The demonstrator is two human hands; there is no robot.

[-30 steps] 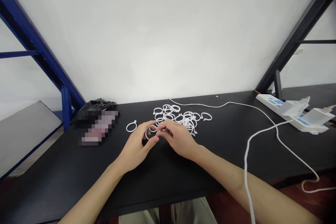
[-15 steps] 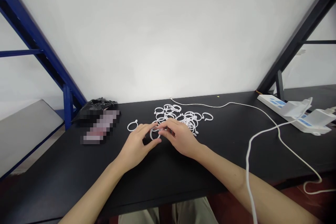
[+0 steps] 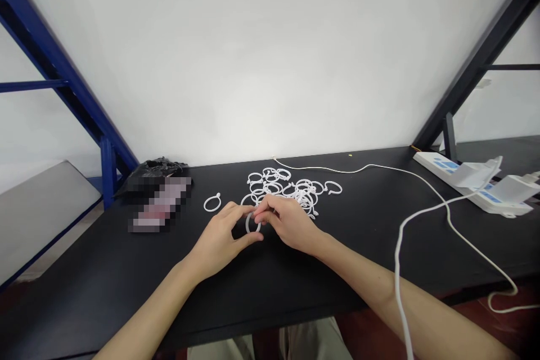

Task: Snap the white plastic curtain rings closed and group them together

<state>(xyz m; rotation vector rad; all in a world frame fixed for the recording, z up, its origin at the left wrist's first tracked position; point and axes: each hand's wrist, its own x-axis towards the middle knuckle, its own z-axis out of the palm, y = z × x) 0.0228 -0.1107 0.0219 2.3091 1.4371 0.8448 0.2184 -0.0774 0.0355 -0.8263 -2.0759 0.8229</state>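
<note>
Both of my hands meet over the black table [image 3: 105, 281] and pinch one white plastic ring [image 3: 252, 224] between them. My left hand [image 3: 223, 239] grips the ring's lower left side with thumb and fingers. My right hand [image 3: 287, 222] pinches its upper right side. Just behind the hands lies a pile of several white rings [image 3: 291, 188]. A single white ring [image 3: 212, 203] lies apart to the left of my left hand.
A black plastic bag [image 3: 154, 171] and a blurred flat object [image 3: 158, 205] sit at the left. A white cable [image 3: 405, 219] runs across the table to a white power strip [image 3: 476, 183] with adapters at the right. Blue and black shelf struts flank the white wall.
The ring in my hands has turned more upright and come slightly nearer to me. Both hands have shifted a little to the right with it.
</note>
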